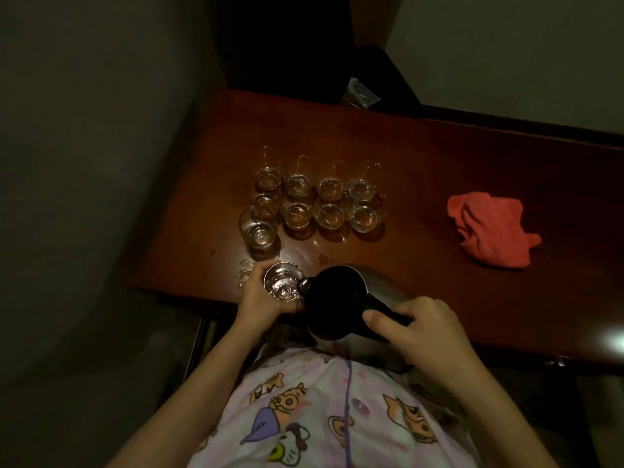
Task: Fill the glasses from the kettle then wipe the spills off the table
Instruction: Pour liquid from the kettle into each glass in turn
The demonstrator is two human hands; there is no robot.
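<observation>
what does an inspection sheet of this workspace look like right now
surface: dark wooden table, droplets near front left edge
job's things: kettle tilted, spout at held glass; cluster of glasses standing; red cloth crumpled at right
clutter: small packet at far edge
grippers: left hand grips the glass; right hand grips the kettle handle
cables: nothing seen
surroundings: dim walls, dark object behind table

The kettle (332, 298) between the hands is black, and the glasses (312, 201) beyond them are clear. The surface (439, 163) is dark reddish-brown, with a coral-red cloth (489, 229) beyond the right hand (418, 327). Nearest, the pale lilac garment (324, 417) carries orange and purple cartoon figures.
</observation>
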